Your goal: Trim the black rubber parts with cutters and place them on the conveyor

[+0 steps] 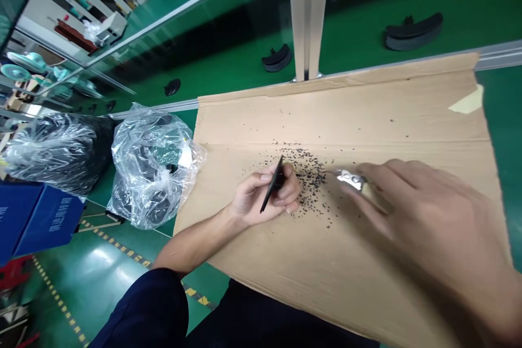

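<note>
My left hand [255,201] is closed around a thin black plastic part [271,187], which is tilted and seen almost edge-on. To its right, my right hand [432,212], blurred by motion, grips a small silver metal tool [349,179] with a pale grip. The tool's tip points left towards the black part, apart from it; its exact kind is unclear. Many tiny black scraps [313,176] lie scattered between and under the hands on a cardboard sheet [387,103].
Curved black parts [414,32] lie on the green surface beyond the metal rail and post [309,16]. Left of the cardboard sit a clear plastic bag [157,168] with dark contents and another full bag [61,149]. A blue box [38,223] stands at far left.
</note>
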A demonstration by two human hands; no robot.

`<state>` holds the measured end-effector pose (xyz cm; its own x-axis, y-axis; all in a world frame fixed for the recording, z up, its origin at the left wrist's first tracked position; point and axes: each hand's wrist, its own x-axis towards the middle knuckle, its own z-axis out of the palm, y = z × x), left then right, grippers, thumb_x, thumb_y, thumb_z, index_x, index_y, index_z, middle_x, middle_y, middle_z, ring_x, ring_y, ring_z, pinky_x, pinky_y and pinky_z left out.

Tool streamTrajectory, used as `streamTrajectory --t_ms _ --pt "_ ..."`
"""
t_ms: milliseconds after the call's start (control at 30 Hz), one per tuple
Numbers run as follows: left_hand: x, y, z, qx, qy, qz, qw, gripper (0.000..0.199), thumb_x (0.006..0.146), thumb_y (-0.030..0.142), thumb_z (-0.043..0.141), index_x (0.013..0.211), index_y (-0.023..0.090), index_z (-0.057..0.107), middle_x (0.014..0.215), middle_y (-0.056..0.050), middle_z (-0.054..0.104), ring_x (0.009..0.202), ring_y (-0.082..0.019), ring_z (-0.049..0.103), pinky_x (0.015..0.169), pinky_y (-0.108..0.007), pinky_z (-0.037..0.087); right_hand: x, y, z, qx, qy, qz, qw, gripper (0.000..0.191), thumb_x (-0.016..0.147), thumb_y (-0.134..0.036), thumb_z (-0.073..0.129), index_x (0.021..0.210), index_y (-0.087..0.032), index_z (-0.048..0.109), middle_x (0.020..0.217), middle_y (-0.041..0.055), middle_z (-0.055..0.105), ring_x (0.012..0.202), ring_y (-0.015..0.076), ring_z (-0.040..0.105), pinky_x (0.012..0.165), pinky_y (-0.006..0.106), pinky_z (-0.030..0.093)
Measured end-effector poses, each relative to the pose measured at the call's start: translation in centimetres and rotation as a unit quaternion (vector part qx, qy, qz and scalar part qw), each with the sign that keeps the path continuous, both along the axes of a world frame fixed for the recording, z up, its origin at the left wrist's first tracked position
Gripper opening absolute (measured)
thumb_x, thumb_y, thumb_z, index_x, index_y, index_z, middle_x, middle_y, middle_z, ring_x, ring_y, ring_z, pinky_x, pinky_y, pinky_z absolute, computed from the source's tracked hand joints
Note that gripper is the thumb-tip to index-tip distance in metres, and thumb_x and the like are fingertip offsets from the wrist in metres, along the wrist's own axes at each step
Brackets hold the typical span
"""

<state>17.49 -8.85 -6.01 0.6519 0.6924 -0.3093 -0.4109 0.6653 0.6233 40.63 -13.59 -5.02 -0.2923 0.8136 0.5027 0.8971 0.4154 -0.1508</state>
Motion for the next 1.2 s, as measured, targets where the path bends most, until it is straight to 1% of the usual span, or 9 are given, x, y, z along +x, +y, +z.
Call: streamTrajectory --t_ms 133,300,433,567,633,700,833,1033,1200 --pt "0.1 0.2 -0.1 0.013 0.026 0.018 0.999 0.046 0.066 0.051 0.079 0.088 0.021 0.053 0.063 0.004 0.045 0.052 -0.010 0.040 0.052 -0.025 0.041 1.7 0.6 -0.6 -0.073 -0.049 -0.080 0.993 0.038 0.100 -0.050 0.052 0.085 -0.017 0.064 0.074 0.0112 0.060 0.070 0.0244 0.054 0.063 0.038 0.031" --pt "0.3 -0.3 -0.8 0.159 0.132 0.104 0.973 0.041 0.070 0.036 0.086 0.094 0.018 0.058 0.083 0.000 0.064 0.074 -0.012 0.060 0.069 -0.025 0.050 2.7 0.8 -1.8 -0.030 -0.101 -0.070 0.992 0.033 0.100 -0.045 0.052 0.086 -0.017 0.063 0.076 0.0128 0.061 0.067 0.0247 0.052 0.060 0.037 0.033" --pt "0.2 -1.0 -1.4 0.334 0.220 0.112 0.910 0.033 0.078 0.024 0.081 0.106 0.018 0.064 0.097 -0.004 0.071 0.089 -0.015 0.066 0.082 -0.029 0.052 2.5 0.9 -1.3 -0.009 -0.091 -0.026 0.995 0.032 0.099 -0.046 0.056 0.098 -0.015 0.065 0.091 0.0164 0.066 0.080 0.0291 0.059 0.064 0.040 0.045" --pt "0.0 -1.3 -1.0 0.441 0.262 0.123 0.850 0.034 0.076 0.017 0.080 0.108 0.019 0.068 0.097 -0.005 0.074 0.085 -0.018 0.065 0.079 -0.033 0.050 0.8 0.3 0.0 -0.108 0.092 0.109 0.984 0.034 0.098 -0.038 0.059 0.122 -0.013 0.059 0.115 0.0167 0.065 0.102 0.0280 0.065 0.080 0.040 0.056" --pt "-0.1 -1.3 -0.5 0.451 0.270 0.118 0.842 0.031 0.072 0.016 0.083 0.101 0.020 0.072 0.092 -0.005 0.074 0.080 -0.019 0.062 0.076 -0.033 0.047 -0.2 -0.1 0.3 -0.139 0.171 0.170 0.960 0.021 0.098 -0.025 0.058 0.117 -0.016 0.062 0.109 0.0125 0.068 0.098 0.0226 0.068 0.079 0.035 0.058" --pt "-0.2 -1.3 0.1 0.443 0.272 0.108 0.848 0.027 0.070 0.015 0.084 0.094 0.021 0.074 0.088 -0.005 0.074 0.079 -0.020 0.060 0.077 -0.035 0.045 -1.1 -0.4 0.2 -0.144 0.186 0.194 0.952 0.015 0.097 -0.016 0.055 0.109 -0.017 0.065 0.100 0.0103 0.070 0.090 0.0207 0.069 0.075 0.033 0.058" --pt "-0.3 -1.2 0.6 0.446 0.263 0.095 0.850 0.021 0.072 0.014 0.083 0.090 0.023 0.075 0.087 -0.005 0.074 0.081 -0.021 0.059 0.080 -0.035 0.042 -1.6 -0.5 -0.3 -0.131 0.165 0.197 0.957 0.016 0.096 -0.011 0.053 0.105 -0.017 0.066 0.093 0.0094 0.072 0.082 0.0200 0.069 0.070 0.033 0.057" --pt "-0.4 -1.3 0.2 0.532 0.280 0.101 0.793 0.014 0.081 0.022 0.078 0.094 0.025 0.074 0.089 -0.004 0.075 0.082 -0.021 0.060 0.078 -0.033 0.043 -1.5 -0.6 -0.3 -0.117 0.150 0.201 0.961 0.016 0.095 -0.009 0.056 0.106 -0.016 0.064 0.098 0.0109 0.073 0.085 0.0197 0.069 0.072 0.032 0.057" --pt "-0.5 -1.3 0.1 0.543 0.284 0.096 0.784 0.013 0.084 0.025 0.075 0.096 0.024 0.073 0.090 -0.005 0.075 0.084 -0.021 0.060 0.078 -0.033 0.045 -1.5 -0.4 -0.3 -0.074 0.126 0.197 0.970 0.015 0.094 -0.008 0.059 0.105 -0.016 0.064 0.096 0.0102 0.073 0.082 0.0181 0.069 0.067 0.030 0.054"
